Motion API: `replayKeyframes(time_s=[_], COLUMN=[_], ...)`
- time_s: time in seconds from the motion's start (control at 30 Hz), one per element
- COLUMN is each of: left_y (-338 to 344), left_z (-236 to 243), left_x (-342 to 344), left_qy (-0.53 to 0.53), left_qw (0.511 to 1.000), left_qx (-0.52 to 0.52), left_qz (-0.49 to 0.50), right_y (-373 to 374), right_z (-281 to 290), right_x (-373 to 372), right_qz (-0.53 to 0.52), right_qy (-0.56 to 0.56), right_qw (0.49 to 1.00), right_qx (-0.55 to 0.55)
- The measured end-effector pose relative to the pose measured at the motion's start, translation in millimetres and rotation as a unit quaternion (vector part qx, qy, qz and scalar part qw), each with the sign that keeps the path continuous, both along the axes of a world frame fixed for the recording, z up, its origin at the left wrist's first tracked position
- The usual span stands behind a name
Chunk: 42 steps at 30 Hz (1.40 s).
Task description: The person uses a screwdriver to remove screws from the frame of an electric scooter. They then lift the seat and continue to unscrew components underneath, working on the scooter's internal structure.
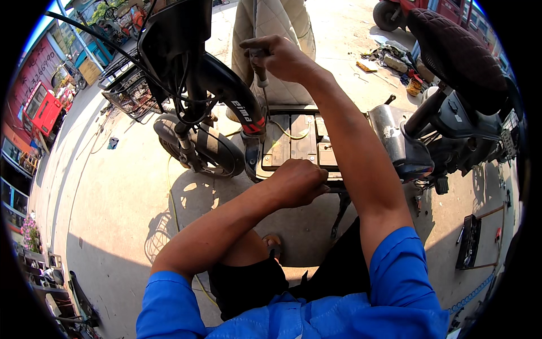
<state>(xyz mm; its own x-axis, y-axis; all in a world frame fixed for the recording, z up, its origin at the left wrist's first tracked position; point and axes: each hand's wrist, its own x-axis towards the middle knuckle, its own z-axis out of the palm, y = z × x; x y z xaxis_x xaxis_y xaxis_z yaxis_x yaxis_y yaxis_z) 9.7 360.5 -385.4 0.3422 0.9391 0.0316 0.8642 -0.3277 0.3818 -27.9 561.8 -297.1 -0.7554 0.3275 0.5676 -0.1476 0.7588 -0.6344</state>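
Note:
My right hand [282,58] is closed around the handle of a screwdriver [260,78], held upright beside the frame of an electric scooter [228,93]. Its thin shaft points down toward the left end of the open battery compartment; where the tip ends is hard to make out. Several dark, dusty batteries [304,138] sit side by side in that compartment, with a yellow wire [289,135] curving over them. At the compartment's near edge rests my left hand [299,182], its fingers curled into a fist. Whatever those fingers hold, if anything, is hidden.
The front wheel [197,144] stands left, the quilted seat [457,53] right. A pale quilted apron [282,85] hangs behind the batteries. A yellow hose [172,198] runs along the concrete. A black tool tray [468,242] lies at right, rubble [389,59] at far right.

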Motion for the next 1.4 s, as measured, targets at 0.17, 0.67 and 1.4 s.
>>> replayKeyframes(time_s=[0.17,0.67,1.4], left_y=[-2,-1,0], left_z=[2,0,0], left_x=[-2,-3,-1], left_qy=[-0.001,0.001,0.005], left_qw=[1.000,1.000,1.000], left_qx=[0.002,0.007,0.001], left_qz=[0.004,0.000,-0.001], right_y=[-18,-21,-3], right_z=[10,15,-4], right_x=[6,10,-6], right_qz=[-0.016,-0.057,-0.041], right_qy=[-0.023,-0.033,0.016], right_qw=[1.000,0.993,0.997], right_qx=[0.010,0.103,0.057])
